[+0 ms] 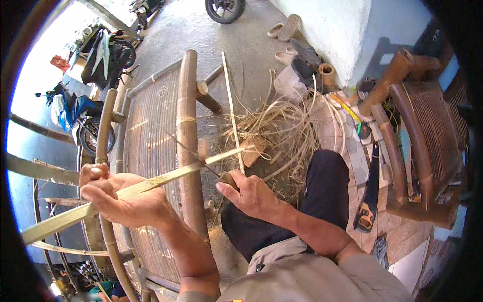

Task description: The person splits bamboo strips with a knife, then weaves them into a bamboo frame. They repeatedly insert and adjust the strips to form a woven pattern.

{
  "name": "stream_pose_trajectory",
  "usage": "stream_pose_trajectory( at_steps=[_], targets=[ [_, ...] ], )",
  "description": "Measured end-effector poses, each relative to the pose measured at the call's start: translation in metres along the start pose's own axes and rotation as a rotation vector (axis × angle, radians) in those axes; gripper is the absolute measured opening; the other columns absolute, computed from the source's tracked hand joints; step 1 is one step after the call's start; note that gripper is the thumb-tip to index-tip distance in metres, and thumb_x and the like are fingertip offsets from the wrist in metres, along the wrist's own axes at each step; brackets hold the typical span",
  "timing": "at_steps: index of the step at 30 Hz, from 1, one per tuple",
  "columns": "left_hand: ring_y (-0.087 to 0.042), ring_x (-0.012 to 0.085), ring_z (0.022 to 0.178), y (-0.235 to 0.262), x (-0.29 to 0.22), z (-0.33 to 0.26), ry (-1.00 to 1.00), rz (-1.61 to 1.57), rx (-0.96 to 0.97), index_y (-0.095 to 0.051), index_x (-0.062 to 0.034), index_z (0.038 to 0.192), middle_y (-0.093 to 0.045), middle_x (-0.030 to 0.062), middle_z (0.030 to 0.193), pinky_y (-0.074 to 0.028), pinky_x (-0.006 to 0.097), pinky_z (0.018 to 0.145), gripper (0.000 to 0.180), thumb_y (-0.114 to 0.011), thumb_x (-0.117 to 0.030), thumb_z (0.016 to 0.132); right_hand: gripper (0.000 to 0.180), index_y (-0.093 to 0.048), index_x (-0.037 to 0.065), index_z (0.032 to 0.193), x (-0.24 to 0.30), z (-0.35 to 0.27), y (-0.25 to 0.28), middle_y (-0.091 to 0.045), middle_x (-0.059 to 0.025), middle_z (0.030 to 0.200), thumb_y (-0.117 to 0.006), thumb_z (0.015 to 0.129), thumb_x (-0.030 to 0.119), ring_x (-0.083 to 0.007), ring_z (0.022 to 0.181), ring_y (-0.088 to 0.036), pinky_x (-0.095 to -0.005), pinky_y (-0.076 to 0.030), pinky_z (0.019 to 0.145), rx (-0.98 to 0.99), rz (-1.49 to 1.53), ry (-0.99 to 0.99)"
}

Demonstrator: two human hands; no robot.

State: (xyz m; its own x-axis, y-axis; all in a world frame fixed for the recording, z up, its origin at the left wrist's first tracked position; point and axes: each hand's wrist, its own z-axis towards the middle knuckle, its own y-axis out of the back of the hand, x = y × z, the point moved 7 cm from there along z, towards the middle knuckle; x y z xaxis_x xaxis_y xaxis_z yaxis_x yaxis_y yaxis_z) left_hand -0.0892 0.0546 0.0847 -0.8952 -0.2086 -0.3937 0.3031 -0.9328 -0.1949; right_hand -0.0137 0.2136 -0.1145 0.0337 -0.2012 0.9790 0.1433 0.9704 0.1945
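A long pale bamboo strip [166, 177] runs slantwise across my view, from the lower left to the shavings in the middle. My left hand [133, 201] is turned palm up beneath it, with curled fingers and the strip lying across the palm. In my right hand [254, 195] is the handle of a knife [211, 170]; its thin dark blade points up and left, crossing the strip close to its right end. The blade's edge against the bamboo is too small and blurred to make out. A second narrow bamboo strip [231, 108] stands behind, reaching away from me.
A bamboo bench [187, 100] is at my left. Ahead lies a heap of bamboo shavings [282, 126] around a wood block [255, 151]. On the right are a handsaw [370, 196], a tape measure [362, 130] and a bamboo chair [425, 141]. Another person's hand [114, 298] shows at lower left.
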Motion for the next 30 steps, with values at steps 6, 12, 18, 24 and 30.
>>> stream_pose_trajectory(
  at_steps=[6,12,18,24,30],
  targets=[
    [-0.048,0.0156,0.105,0.002,-0.001,0.005,-0.021,-0.037,0.022,-0.051,-0.0134,0.094,-0.056,0.0023,0.102,-0.035,0.040,0.097,0.031,-0.045,-0.041,0.106,0.039,-0.057,0.001,0.101,-0.023,0.005,-0.003,-0.063,-0.0272,0.074,-0.065,0.097,0.039,-0.0475,0.078,-0.066,-0.0494,-0.052,0.063,-0.143,-0.097,-0.081],
    [-0.046,0.0134,0.101,0.005,0.001,0.005,0.019,-0.013,-0.044,-0.048,-0.0180,0.089,-0.052,0.0004,0.092,-0.034,0.040,0.095,0.030,-0.047,-0.044,0.104,0.042,-0.057,0.003,0.097,-0.014,0.012,-0.010,-0.063,-0.0262,0.070,-0.063,0.097,0.044,-0.0473,0.075,-0.066,-0.0528,-0.053,0.064,-0.042,-0.062,0.197],
    [-0.046,0.0127,0.105,-0.006,0.007,0.012,0.068,-0.044,-0.079,-0.041,-0.0209,0.081,-0.050,0.0000,0.091,-0.034,0.041,0.100,0.033,-0.049,-0.043,0.104,0.045,-0.057,0.006,0.100,-0.059,0.029,-0.020,-0.066,-0.0281,0.076,-0.058,0.097,0.051,-0.0497,0.080,-0.067,-0.0586,-0.053,0.070,0.105,-0.029,-0.022],
    [-0.046,0.0140,0.106,-0.005,0.023,0.018,0.119,-0.117,-0.084,-0.042,-0.0206,0.085,-0.049,0.0001,0.093,-0.033,0.044,0.102,0.029,-0.050,-0.041,0.103,0.052,-0.061,0.003,0.099,-0.094,0.039,-0.010,-0.068,-0.0249,0.076,-0.055,0.097,0.055,-0.0480,0.077,-0.068,-0.0555,-0.054,0.068,-0.058,-0.171,-0.149],
    [-0.048,0.0140,0.105,0.005,0.036,0.025,0.098,-0.105,-0.042,-0.050,-0.0180,0.084,-0.054,-0.0003,0.097,-0.034,0.044,0.102,0.030,-0.047,-0.038,0.105,0.052,-0.059,0.001,0.113,-0.102,0.042,-0.021,-0.066,-0.0270,0.077,-0.058,0.098,0.051,-0.0470,0.082,-0.069,-0.0504,-0.053,0.070,-0.056,-0.229,-0.080]
  ],
)
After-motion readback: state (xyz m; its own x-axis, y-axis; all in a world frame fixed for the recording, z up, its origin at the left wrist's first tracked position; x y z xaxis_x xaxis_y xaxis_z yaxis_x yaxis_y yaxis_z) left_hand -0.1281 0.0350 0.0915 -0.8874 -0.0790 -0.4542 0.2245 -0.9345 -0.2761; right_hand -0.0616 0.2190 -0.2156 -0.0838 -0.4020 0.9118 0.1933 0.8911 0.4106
